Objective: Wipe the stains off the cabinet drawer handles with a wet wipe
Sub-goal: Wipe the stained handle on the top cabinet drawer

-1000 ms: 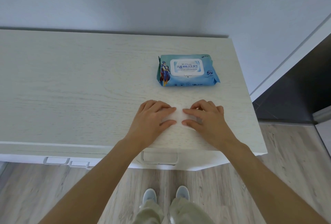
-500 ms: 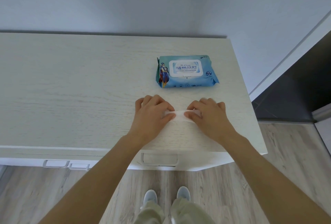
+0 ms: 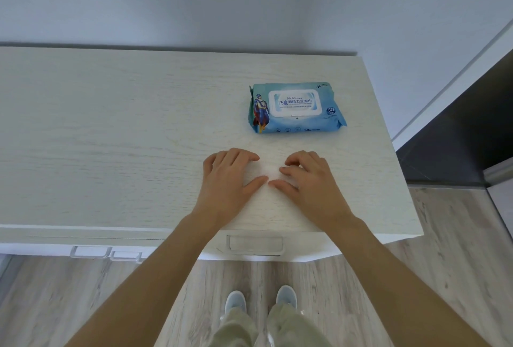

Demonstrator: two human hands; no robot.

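A: Wet wipe (image 3: 266,170) flat on the worktop (image 3: 111,138), near the front edge toward the right end, between the two hands. Pale against pale wood, so outline hard to make out.

B: Hands?

A: Left hand (image 3: 229,177) and right hand (image 3: 311,180) both resting on the wipe's ends, fingers loosely bent, tips pressing it down. No closed grip on either side; nothing pinched or lifted as far as can be told.

B: And the rest, same head view?

A: Blue wipe pack (image 3: 295,108) farther back, near the right edge, lid closed. Below the front edge, drawer handle (image 3: 255,244) right under the hands, two smaller handles (image 3: 90,251) toward the left. Stains not discernible from up here.

B: Handling?

A: Likely very light, limp and damp, clinging a little to the wood. Best pinched at a folded edge or gathered into a pad under the fingertips; otherwise bound to flop and unfold on the way down to the handles.
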